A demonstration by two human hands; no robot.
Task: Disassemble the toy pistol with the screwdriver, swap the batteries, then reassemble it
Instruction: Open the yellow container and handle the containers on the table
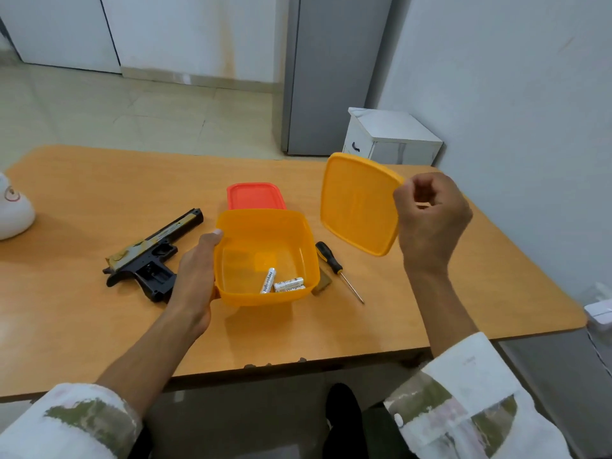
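An open orange box (pixel 265 233) stands mid-table with white batteries (pixel 281 283) lying in its near right corner. My left hand (pixel 195 273) grips the box's left wall. Lifted above the table to the right, the box's orange lid (pixel 357 203) stands tilted on edge, held by my right hand (pixel 430 220) at its right rim. The black and gold toy pistol (pixel 155 256) lies flat to the left of the box, barrel pointing away. A screwdriver (pixel 337 270) with a black and yellow handle lies just right of the box.
A red closed box (pixel 255 195) sits right behind the orange one. A small brown block (pixel 323 281) lies by the box's right corner. A white rounded object (pixel 13 213) rests at the table's left edge. A white cabinet (pixel 390 137) stands beyond the far edge.
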